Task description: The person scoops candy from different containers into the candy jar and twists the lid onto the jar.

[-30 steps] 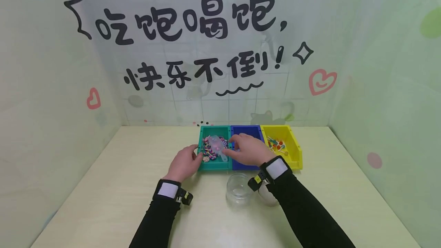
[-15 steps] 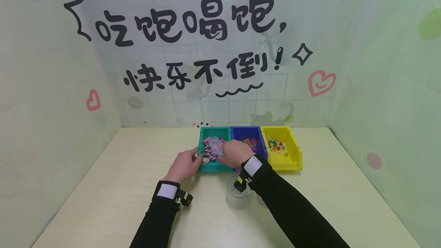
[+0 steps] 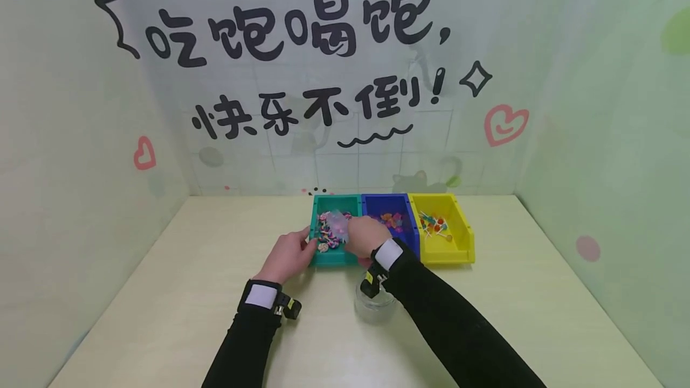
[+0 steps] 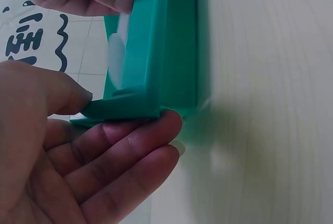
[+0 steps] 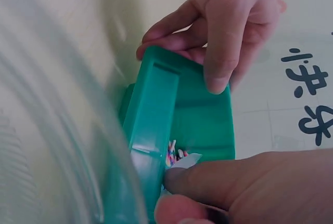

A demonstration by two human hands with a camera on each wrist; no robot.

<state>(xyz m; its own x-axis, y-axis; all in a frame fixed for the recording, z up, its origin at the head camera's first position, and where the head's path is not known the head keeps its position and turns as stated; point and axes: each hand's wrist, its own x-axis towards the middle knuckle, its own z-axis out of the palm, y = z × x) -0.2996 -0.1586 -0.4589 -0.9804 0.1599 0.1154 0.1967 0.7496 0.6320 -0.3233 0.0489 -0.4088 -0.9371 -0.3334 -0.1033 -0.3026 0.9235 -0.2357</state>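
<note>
My left hand [image 3: 286, 254] holds the left wall of the green bin [image 3: 330, 260], thumb over the rim and fingers against the outside, as the left wrist view shows. Twisted, colourful candy-like pieces [image 3: 324, 237] lie in that bin. Over them is a clear plastic scoop [image 3: 337, 224], its bowl toward the back. My right hand [image 3: 368, 236] grips the scoop by its handle, which the fingers hide. In the right wrist view the right fingertips [image 5: 179, 180] are down inside the green bin, beside the pale scoop.
The blue bin [image 3: 384, 201], with orange and pink pieces, adjoins the green one. A yellow bin [image 3: 463, 241] of small lollipops stands at the right. In front, a clear glass jar [image 3: 372, 311] sits partly under my right wrist. Printed walls enclose the table.
My right hand has moved left and closed round the scoop's handle, which showed earlier. Orange and pink pieces in the blue bin have come into sight. The left hand stays put.
</note>
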